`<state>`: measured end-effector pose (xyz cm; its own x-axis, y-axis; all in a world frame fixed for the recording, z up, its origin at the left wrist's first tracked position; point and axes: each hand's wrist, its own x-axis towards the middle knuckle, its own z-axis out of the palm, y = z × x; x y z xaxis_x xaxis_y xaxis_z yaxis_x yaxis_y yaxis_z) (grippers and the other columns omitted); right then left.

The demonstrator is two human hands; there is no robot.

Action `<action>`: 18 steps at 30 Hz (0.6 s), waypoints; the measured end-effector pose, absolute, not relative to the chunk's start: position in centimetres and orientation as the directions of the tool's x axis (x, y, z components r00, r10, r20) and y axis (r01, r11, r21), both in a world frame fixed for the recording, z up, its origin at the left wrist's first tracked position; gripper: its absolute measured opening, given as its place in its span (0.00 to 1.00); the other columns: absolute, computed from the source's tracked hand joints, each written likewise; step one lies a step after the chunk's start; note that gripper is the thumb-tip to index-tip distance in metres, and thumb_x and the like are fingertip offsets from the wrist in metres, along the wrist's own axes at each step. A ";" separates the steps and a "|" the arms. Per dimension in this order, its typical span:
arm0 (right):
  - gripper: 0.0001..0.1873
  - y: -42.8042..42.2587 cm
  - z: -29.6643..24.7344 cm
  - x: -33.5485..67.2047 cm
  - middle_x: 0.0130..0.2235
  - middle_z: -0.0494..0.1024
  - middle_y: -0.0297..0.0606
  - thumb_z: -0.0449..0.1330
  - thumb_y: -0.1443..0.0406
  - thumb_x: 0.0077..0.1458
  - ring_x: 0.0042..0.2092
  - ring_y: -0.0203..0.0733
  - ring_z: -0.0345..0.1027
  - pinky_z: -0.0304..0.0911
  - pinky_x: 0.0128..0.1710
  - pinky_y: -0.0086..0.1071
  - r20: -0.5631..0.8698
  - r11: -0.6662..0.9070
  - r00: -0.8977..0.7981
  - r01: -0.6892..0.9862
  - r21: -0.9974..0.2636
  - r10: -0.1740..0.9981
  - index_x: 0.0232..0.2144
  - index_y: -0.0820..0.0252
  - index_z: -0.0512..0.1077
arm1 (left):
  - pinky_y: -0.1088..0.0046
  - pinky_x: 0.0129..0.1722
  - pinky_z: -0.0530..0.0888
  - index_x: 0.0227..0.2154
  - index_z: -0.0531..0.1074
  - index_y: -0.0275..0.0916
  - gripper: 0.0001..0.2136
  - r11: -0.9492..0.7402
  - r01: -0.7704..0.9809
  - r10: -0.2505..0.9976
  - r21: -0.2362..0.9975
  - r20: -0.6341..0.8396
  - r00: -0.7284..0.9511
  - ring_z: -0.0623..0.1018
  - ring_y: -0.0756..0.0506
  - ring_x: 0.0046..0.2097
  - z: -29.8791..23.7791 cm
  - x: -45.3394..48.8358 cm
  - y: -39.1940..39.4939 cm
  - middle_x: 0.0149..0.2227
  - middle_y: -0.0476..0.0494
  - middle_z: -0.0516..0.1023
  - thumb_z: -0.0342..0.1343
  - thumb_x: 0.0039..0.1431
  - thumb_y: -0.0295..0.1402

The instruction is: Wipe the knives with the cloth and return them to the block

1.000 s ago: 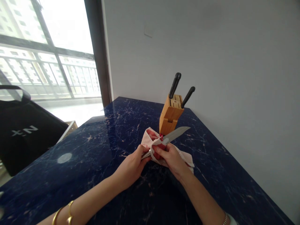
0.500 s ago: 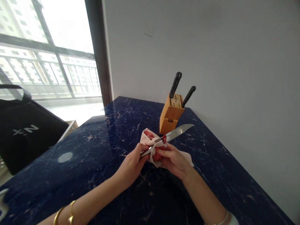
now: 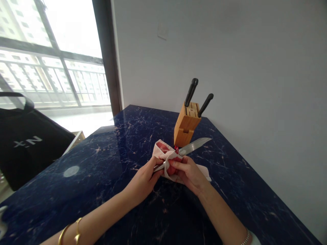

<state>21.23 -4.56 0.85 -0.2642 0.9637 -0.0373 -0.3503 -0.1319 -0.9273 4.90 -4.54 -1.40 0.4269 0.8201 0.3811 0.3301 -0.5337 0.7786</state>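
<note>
A knife [image 3: 195, 146] with a broad silver blade points to the upper right, held above the dark table. My left hand [image 3: 146, 172] is closed on its metal handle. A white and red cloth [image 3: 160, 148] is folded about the knife where handle and blade meet, hiding that stretch. My right hand [image 3: 190, 173] pinches the cloth around the knife from the right. One end of the cloth trails out past my right wrist. Just behind the blade stands a wooden knife block [image 3: 183, 129] with black-handled knives in its slots.
The blue marble-patterned table [image 3: 102, 177] runs back to a grey wall [image 3: 230, 61]. A round pale spot [image 3: 71, 171] lies on its left side. Beyond the left edge is a black bag [image 3: 30, 143]. A white object [image 3: 3, 221] is cut off at the lower left.
The knife's blade has turned slightly, its tip a little lower. A red part of the cloth now bunches above the blade's base. Both hands stay nearly in place.
</note>
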 end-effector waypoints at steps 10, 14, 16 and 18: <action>0.13 -4.3 0.7 21.5 0.23 0.73 0.33 0.66 0.61 0.37 0.26 0.37 0.67 0.63 0.28 0.32 -0.109 -0.130 -0.079 -0.348 -0.928 0.991 0.27 0.62 0.72 | 0.74 0.40 0.66 0.37 0.61 0.41 0.07 -0.538 0.320 0.806 0.780 0.364 0.467 0.71 0.48 0.39 -0.8 4.9 -4.7 0.39 0.48 0.72 0.45 0.56 0.26; 0.13 -3.4 1.4 23.3 0.24 0.75 0.35 0.66 0.61 0.37 0.24 0.36 0.66 0.62 0.26 0.29 -0.075 -0.015 0.118 -0.441 -0.897 0.990 0.26 0.63 0.72 | 0.73 0.38 0.67 0.37 0.61 0.41 0.04 -0.536 0.357 0.813 0.765 0.354 0.463 0.72 0.47 0.38 -0.8 4.9 -4.8 0.38 0.46 0.72 0.45 0.58 0.30; 0.13 -3.1 1.5 23.9 0.24 0.75 0.34 0.66 0.61 0.37 0.24 0.35 0.66 0.62 0.26 0.29 -0.070 0.012 0.157 -0.468 -0.884 0.985 0.26 0.63 0.72 | 0.73 0.37 0.67 0.37 0.61 0.41 0.05 -0.532 0.376 0.816 0.759 0.341 0.466 0.72 0.47 0.37 -0.9 4.9 -4.8 0.36 0.47 0.72 0.44 0.59 0.32; 0.12 -3.0 1.3 23.9 0.24 0.75 0.34 0.66 0.61 0.38 0.24 0.35 0.66 0.62 0.26 0.29 -0.074 0.002 0.140 -0.481 -0.877 0.987 0.27 0.64 0.72 | 0.73 0.37 0.67 0.37 0.61 0.41 0.05 -0.526 0.389 0.820 0.756 0.330 0.467 0.72 0.47 0.37 -1.0 4.9 -4.9 0.36 0.47 0.72 0.44 0.59 0.32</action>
<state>23.90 -3.03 1.29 0.1400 0.9873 -0.0744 -0.4806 0.0021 -0.8769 4.95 -4.87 -1.00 0.4672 0.8201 0.3304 0.3889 -0.5262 0.7562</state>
